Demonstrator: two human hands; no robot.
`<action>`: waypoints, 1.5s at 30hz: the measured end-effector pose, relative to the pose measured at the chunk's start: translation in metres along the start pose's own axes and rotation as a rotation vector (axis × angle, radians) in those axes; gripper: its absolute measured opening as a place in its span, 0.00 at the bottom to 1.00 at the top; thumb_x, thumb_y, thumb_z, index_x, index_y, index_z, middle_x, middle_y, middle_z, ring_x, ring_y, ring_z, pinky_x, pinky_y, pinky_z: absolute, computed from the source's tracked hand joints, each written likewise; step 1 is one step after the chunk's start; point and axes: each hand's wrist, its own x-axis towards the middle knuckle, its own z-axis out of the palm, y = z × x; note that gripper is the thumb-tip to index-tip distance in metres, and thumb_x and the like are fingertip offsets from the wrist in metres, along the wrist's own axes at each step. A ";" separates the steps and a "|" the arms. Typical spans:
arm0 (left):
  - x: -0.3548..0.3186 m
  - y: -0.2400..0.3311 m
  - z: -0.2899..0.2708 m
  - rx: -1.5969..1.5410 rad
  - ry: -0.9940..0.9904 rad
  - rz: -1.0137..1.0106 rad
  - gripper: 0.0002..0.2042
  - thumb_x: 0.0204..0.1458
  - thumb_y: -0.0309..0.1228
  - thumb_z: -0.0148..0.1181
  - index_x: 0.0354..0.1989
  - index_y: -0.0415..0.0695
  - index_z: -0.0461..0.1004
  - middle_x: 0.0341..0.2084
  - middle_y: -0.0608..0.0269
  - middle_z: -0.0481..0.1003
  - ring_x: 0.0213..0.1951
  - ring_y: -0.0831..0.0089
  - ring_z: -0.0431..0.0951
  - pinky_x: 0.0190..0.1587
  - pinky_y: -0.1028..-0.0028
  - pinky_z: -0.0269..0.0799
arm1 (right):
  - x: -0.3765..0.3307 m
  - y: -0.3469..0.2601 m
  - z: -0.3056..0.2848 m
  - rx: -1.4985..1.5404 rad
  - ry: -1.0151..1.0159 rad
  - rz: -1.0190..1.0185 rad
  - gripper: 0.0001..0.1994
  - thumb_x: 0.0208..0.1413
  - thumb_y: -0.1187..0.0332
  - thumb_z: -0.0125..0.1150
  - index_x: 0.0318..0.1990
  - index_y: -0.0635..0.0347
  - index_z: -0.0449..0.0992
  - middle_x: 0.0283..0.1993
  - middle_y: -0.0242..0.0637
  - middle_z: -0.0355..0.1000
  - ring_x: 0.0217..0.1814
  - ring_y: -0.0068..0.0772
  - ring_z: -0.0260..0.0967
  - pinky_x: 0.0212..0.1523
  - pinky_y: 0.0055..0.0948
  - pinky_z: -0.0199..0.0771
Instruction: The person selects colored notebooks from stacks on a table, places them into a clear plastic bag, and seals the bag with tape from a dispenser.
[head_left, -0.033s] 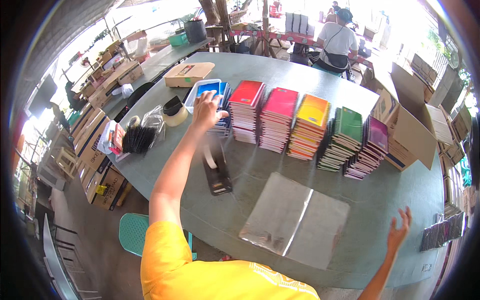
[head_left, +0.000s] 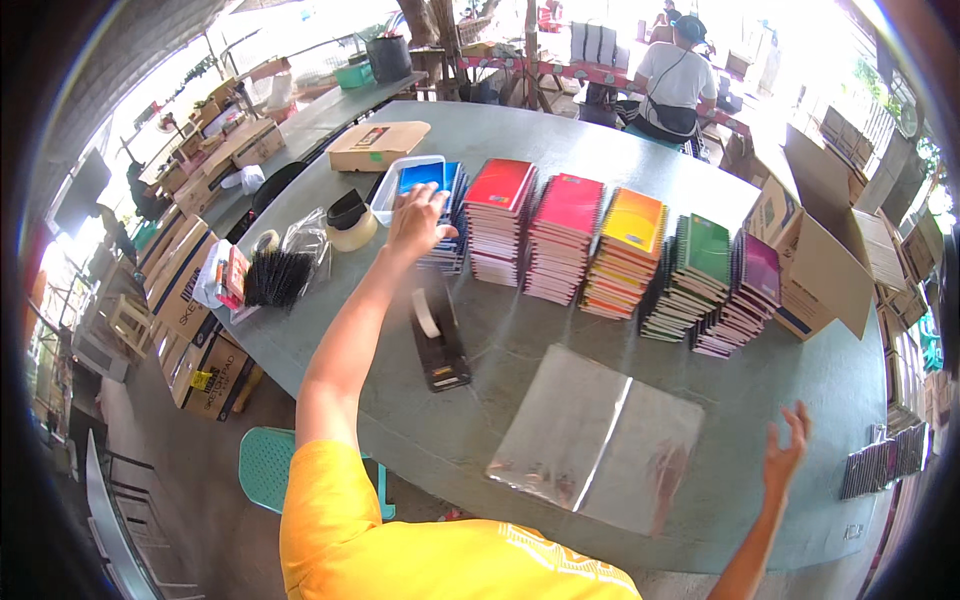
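My left hand (head_left: 418, 222) reaches over the stack of blue spiral notebooks (head_left: 452, 190), fingers and thumb apart. It hides part of the stack, and whether the fingertips touch the top cover I cannot tell. My right hand (head_left: 787, 445) is held over the table's right side with its fingers spread and nothing in them. In a row to the right stand stacks of red notebooks (head_left: 498, 185), pink notebooks (head_left: 566, 202), yellow notebooks (head_left: 633, 222), green notebooks (head_left: 703, 247) and purple notebooks (head_left: 760, 268). Clear plastic sleeves (head_left: 560, 425) lie flat in front of me.
A black tape dispenser (head_left: 440, 345) sits below my left forearm's reach. Further left are tape rolls (head_left: 352, 232), black spiral bindings (head_left: 280, 278) and a white plastic tub (head_left: 385, 192). An open carton (head_left: 815, 255) stands at the right. Another person (head_left: 678, 80) sits beyond the table.
My right hand has shifted slightly up and to the left. The left hand stays over the blue notebooks, and the view has moved a little.
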 end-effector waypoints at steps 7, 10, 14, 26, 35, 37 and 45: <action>0.018 -0.002 0.001 0.075 -0.240 0.007 0.19 0.41 0.45 0.65 0.34 0.42 0.75 0.33 0.56 0.76 0.40 0.60 0.75 0.42 0.62 0.70 | 0.019 -0.236 0.108 0.458 -0.429 -0.340 0.16 0.44 0.74 0.64 0.44 0.55 0.75 0.59 0.41 0.63 0.61 0.47 0.60 0.59 0.39 0.61; 0.032 -0.010 0.002 0.056 -0.288 0.060 0.12 0.46 0.37 0.62 0.30 0.40 0.75 0.26 0.52 0.77 0.33 0.58 0.78 0.33 0.62 0.74 | 0.026 -0.283 0.126 0.635 -0.631 -0.407 0.15 0.46 0.72 0.64 0.44 0.55 0.75 0.58 0.41 0.64 0.59 0.45 0.62 0.56 0.39 0.65; 0.050 -0.030 -0.031 -0.073 -0.014 -0.178 0.09 0.51 0.33 0.56 0.32 0.39 0.73 0.24 0.50 0.76 0.31 0.57 0.78 0.30 0.62 0.73 | 0.039 -0.304 0.161 1.113 -0.930 -0.040 0.11 0.52 0.69 0.60 0.44 0.57 0.75 0.53 0.41 0.68 0.53 0.40 0.68 0.50 0.38 0.69; 0.044 0.022 0.019 -0.337 0.108 0.275 0.14 0.45 0.34 0.64 0.36 0.37 0.75 0.33 0.51 0.77 0.42 0.57 0.75 0.53 0.63 0.64 | 0.040 -0.307 0.215 1.713 -0.839 0.782 0.25 0.44 0.68 0.69 0.50 0.66 0.67 0.45 0.40 0.72 0.45 0.37 0.73 0.46 0.36 0.75; 0.068 0.041 -0.046 -1.372 -0.104 -0.090 0.09 0.47 0.20 0.56 0.37 0.39 0.75 0.35 0.51 0.76 0.42 0.62 0.77 0.44 0.71 0.71 | 0.032 -0.272 0.214 2.020 -0.992 1.073 0.31 0.50 0.51 0.63 0.53 0.66 0.66 0.51 0.47 0.70 0.50 0.44 0.70 0.52 0.44 0.70; 0.055 0.063 -0.053 -1.458 -0.292 0.364 0.09 0.45 0.18 0.54 0.36 0.41 0.75 0.37 0.54 0.76 0.45 0.63 0.75 0.48 0.68 0.70 | 0.037 -0.273 0.207 2.364 -1.194 1.130 0.31 0.51 0.48 0.59 0.55 0.64 0.66 0.52 0.49 0.69 0.50 0.44 0.70 0.52 0.43 0.71; 0.055 0.038 0.038 -0.333 -0.231 0.147 0.22 0.43 0.38 0.65 0.45 0.39 0.72 0.43 0.46 0.74 0.46 0.56 0.74 0.48 0.63 0.68 | 0.006 -0.261 0.180 2.034 -1.131 0.917 0.19 0.50 0.74 0.57 0.51 0.69 0.66 0.47 0.47 0.72 0.46 0.38 0.74 0.46 0.38 0.76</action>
